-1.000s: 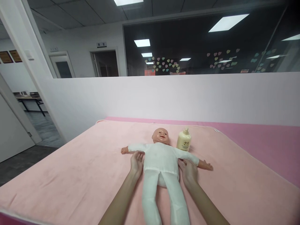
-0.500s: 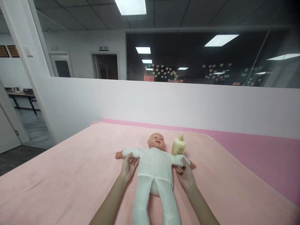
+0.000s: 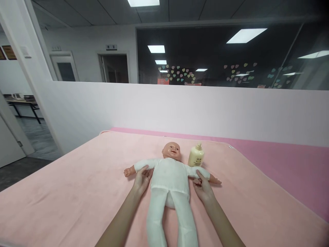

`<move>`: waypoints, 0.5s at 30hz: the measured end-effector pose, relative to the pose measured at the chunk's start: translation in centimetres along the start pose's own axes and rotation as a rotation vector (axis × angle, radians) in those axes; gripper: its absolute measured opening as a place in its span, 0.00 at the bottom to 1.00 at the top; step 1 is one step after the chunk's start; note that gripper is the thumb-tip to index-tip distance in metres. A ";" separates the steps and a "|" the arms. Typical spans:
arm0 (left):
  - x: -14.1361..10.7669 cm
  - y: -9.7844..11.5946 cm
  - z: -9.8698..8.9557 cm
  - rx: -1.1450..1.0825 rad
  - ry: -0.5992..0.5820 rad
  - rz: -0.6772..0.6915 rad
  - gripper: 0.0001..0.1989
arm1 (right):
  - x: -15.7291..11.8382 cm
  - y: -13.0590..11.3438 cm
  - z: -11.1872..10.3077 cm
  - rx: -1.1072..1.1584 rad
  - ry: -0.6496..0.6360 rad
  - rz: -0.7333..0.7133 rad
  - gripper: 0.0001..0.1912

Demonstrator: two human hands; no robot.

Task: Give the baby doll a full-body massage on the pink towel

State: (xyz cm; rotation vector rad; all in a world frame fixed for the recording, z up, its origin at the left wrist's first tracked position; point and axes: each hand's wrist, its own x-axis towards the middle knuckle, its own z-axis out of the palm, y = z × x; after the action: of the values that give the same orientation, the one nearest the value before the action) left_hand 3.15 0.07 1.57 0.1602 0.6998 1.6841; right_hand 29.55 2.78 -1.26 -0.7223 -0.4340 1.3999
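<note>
A baby doll (image 3: 170, 175) with a white cloth body lies on its back, arms spread and head away from me. My left hand (image 3: 143, 179) is closed round the underside of the doll's arm on the left, thumb on top. On the other side my right hand (image 3: 203, 185) grips the doll's right-hand-side arm, thumb above and fingers partly hidden beneath it. Just behind that arm stands a pale yellow bottle (image 3: 196, 156) with a drawn face and a cap.
A pink blanket (image 3: 77, 192) covers the table, with a brighter pink surface (image 3: 282, 161) showing at the back and right. Behind rises a white half wall (image 3: 180, 109) below a dark window. A doorway with a desk is at the left.
The doll's forearms and hands reach slightly farther outward, the one on the right most. My right thumb has shifted a little left and up along the sleeve. The view has tilted slightly.
</note>
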 end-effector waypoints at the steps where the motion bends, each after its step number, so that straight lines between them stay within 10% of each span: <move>1: 0.0 0.0 0.1 -0.003 0.004 -0.001 0.10 | 0.0 0.0 0.0 -0.007 -0.002 -0.007 0.19; 15: -0.3 0.2 0.3 0.021 0.004 0.015 0.06 | -0.1 -0.1 0.4 -0.017 0.013 0.010 0.17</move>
State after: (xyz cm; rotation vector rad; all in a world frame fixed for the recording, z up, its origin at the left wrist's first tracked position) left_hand 3.25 -0.13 2.03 0.1768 0.7212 1.6923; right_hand 29.33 2.75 -0.84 -0.7483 -0.4333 1.4014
